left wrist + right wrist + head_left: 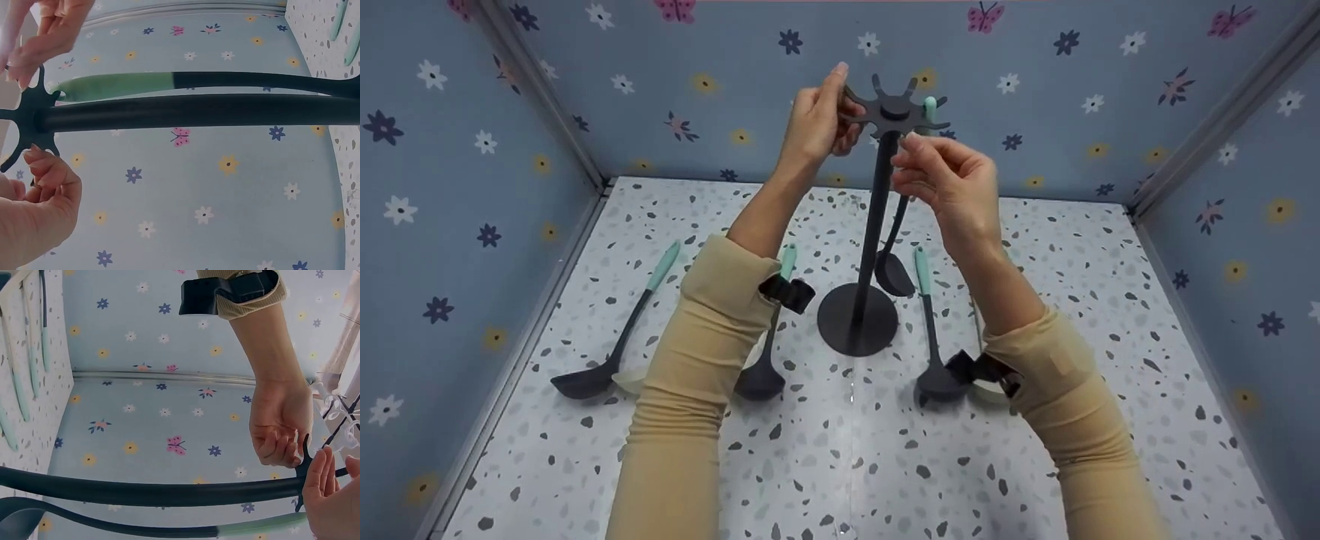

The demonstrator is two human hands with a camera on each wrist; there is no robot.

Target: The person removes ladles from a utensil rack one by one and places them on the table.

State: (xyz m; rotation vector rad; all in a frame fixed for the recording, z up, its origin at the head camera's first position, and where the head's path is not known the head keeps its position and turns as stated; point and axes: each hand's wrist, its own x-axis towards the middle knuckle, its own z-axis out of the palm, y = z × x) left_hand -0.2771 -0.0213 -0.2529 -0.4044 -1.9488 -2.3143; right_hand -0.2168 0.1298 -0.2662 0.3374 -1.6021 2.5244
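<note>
A dark utensil stand [859, 319] has a round base, a tall pole and a star-shaped top with several curved hooks [34, 107]. My left hand [819, 120] pinches a hook on the left side of the top. At the front right of the top, my right hand [952, 184] has thumb and forefinger together around another hook; its fingers partly hide that contact. A utensil with a mint handle [118, 86] and a dark bowl-shaped head [894, 274] hangs from the stand behind the pole. Neither hand touches this utensil.
A dark ladle [592, 379] and a pale-headed utensil [630, 380] lie on the left of the speckled table [847, 450]. Another dark ladle [761, 381] lies closer to the base. A dark ladle [939, 382] and a pale-headed utensil [990, 391] lie right. Flowered panels [735, 90] surround the table.
</note>
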